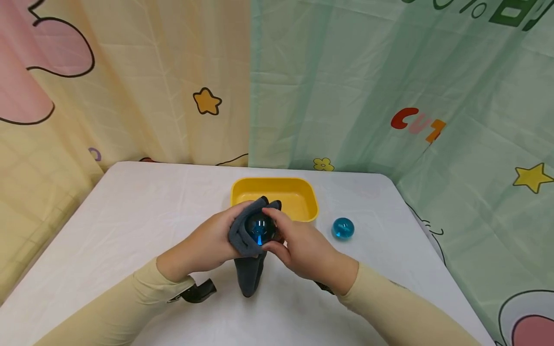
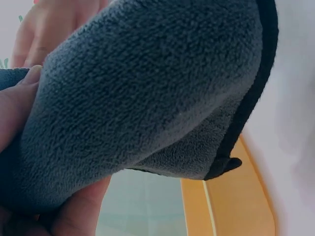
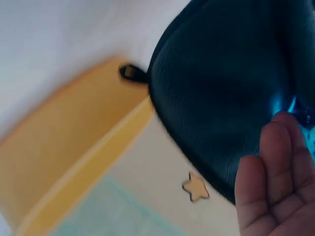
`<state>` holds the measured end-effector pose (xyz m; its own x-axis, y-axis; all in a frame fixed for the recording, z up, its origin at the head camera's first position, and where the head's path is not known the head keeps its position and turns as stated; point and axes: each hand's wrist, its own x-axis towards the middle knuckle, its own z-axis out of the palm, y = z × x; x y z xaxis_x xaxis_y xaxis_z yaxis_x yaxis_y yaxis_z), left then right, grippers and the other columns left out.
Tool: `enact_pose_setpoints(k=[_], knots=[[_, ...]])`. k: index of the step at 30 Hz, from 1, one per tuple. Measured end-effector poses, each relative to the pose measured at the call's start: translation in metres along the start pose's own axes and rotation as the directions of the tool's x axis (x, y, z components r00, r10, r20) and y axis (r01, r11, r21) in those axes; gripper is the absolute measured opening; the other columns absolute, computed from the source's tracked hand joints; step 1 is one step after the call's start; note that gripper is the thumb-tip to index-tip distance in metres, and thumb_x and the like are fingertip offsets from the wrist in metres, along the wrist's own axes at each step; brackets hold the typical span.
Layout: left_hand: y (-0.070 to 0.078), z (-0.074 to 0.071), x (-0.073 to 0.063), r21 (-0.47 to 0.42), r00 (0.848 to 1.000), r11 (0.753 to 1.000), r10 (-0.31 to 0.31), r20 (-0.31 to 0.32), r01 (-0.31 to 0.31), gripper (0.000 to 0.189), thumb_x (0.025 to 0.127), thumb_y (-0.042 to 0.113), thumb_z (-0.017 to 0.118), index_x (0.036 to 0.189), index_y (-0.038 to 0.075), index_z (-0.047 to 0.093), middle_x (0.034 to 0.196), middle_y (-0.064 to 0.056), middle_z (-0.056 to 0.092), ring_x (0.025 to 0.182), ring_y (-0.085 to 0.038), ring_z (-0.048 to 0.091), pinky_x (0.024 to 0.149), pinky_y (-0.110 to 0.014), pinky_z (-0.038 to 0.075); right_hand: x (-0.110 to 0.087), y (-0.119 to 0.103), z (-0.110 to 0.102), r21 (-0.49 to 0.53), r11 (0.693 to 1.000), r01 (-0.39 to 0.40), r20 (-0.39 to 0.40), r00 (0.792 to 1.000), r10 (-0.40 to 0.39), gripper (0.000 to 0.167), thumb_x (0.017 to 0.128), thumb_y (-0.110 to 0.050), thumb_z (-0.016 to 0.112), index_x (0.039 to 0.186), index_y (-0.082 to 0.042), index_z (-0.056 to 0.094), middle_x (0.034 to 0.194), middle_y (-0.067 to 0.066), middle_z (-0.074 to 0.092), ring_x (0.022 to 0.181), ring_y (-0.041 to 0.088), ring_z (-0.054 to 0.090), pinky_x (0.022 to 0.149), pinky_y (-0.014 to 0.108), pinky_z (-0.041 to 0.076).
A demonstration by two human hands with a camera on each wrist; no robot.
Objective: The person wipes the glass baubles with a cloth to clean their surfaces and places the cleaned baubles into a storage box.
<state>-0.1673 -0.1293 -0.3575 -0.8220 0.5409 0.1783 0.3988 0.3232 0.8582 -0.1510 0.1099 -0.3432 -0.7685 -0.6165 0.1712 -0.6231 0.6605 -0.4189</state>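
Left hand (image 1: 213,241) grips grey cloth (image 1: 243,247) partly around blue ball (image 1: 261,228); right hand (image 1: 304,246) pinches the ball.

White table (image 1: 151,206) with tray (image 1: 300,206), blue ball (image 1: 343,228)

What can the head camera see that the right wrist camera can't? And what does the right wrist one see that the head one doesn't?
Only the head view shows the left hand and the see-through blue ball sitting on the white table.

Only the right wrist view shows the little black loop on the edge of the gray cloth.

Both show that cloth, the yellow tray, the right hand, the orange star and the held ball, though the wrist view catches just a bit of it.
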Motion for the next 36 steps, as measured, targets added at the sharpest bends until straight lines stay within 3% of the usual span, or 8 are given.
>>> enact_pose_setpoints(k=[4,8,13,19,23,29,33,36], knots=[[0.001,0.002,0.000,0.037,1.000,0.999,0.005,-0.009,-0.004,0.075,0.086,0.026,0.090,0.150,0.028,0.051,0.140,0.006,0.066,0.122,-0.018,0.064,0.108,-0.049,0.055,0.001,-0.003,0.003,0.180,0.975,-0.132,-0.016,0.990,0.137,0.065,0.101,-0.035,0.071,0.149,0.001,0.046,0.081,-0.003,0.068,0.067,0.010,0.057,0.063,0.024,0.056],[0.000,0.002,0.000,0.045,1.000,0.999,0.010,-0.016,-0.009,0.076,0.086,0.024,0.090,0.151,0.027,0.050,0.141,0.006,0.066,0.123,-0.017,0.064,0.111,-0.050,0.052,0.000,-0.004,0.006,0.154,0.981,-0.121,-0.047,0.990,0.130,0.069,0.101,-0.039,0.071,0.153,-0.002,0.046,0.103,0.001,0.076,0.083,0.010,0.067,0.073,0.022,0.059],[-0.002,-0.001,0.000,0.019,1.000,1.000,0.008,-0.019,-0.007,0.078,0.086,0.025,0.090,0.152,0.029,0.049,0.145,0.007,0.063,0.127,-0.017,0.062,0.110,-0.050,0.054,0.001,-0.002,0.004,-0.002,1.000,-0.018,-0.003,1.000,0.018,0.076,0.101,-0.028,0.073,0.163,-0.014,0.031,0.127,0.003,0.074,0.104,0.014,0.071,0.093,0.030,0.061],[-0.002,0.001,0.003,-0.036,1.000,0.999,-0.024,0.012,0.025,0.070,0.088,0.027,0.088,0.148,0.034,0.051,0.142,0.010,0.063,0.126,-0.016,0.062,0.106,-0.044,0.057,-0.002,0.005,-0.003,-0.252,0.957,0.141,-0.051,0.986,-0.159,0.070,0.096,-0.017,0.078,0.157,-0.018,0.044,0.106,0.000,0.077,0.091,0.016,0.071,0.089,0.031,0.062],[-0.001,0.003,0.003,-0.024,1.000,1.000,-0.019,0.011,0.020,0.070,0.088,0.025,0.088,0.147,0.034,0.052,0.141,0.010,0.064,0.125,-0.016,0.063,0.107,-0.045,0.056,-0.003,0.007,-0.006,-0.307,0.934,0.183,-0.095,0.971,-0.222,0.070,0.093,-0.019,0.083,0.154,-0.018,0.049,0.102,-0.002,0.077,0.087,0.015,0.069,0.085,0.027,0.061],[0.003,0.003,0.002,0.013,1.000,1.000,0.022,-0.016,-0.022,0.077,0.086,0.025,0.090,0.151,0.030,0.049,0.142,0.008,0.064,0.127,-0.017,0.062,0.110,-0.049,0.054,-0.002,0.001,-0.005,-0.029,0.999,-0.016,-0.039,0.999,0.014,0.067,0.097,-0.029,0.077,0.153,-0.009,0.046,0.107,-0.001,0.077,0.086,0.012,0.069,0.079,0.026,0.061],[0.004,0.004,0.002,0.018,1.000,1.000,0.016,-0.014,-0.016,0.075,0.087,0.025,0.089,0.151,0.029,0.050,0.139,0.007,0.067,0.122,-0.016,0.064,0.108,-0.048,0.055,-0.002,-0.002,0.001,0.217,0.963,-0.157,-0.018,0.986,0.165,0.053,0.103,-0.033,0.070,0.143,-0.003,0.052,0.080,-0.003,0.066,0.065,0.011,0.056,0.057,0.025,0.051],[0.004,0.004,0.002,0.028,1.000,0.999,0.019,-0.013,-0.018,0.075,0.087,0.024,0.089,0.150,0.028,0.051,0.138,0.007,0.067,0.120,-0.016,0.065,0.108,-0.047,0.055,-0.002,-0.004,0.004,0.243,0.956,-0.161,-0.043,0.983,0.177,0.050,0.104,-0.037,0.068,0.139,-0.004,0.056,0.088,-0.002,0.071,0.072,0.010,0.063,0.065,0.024,0.056]])
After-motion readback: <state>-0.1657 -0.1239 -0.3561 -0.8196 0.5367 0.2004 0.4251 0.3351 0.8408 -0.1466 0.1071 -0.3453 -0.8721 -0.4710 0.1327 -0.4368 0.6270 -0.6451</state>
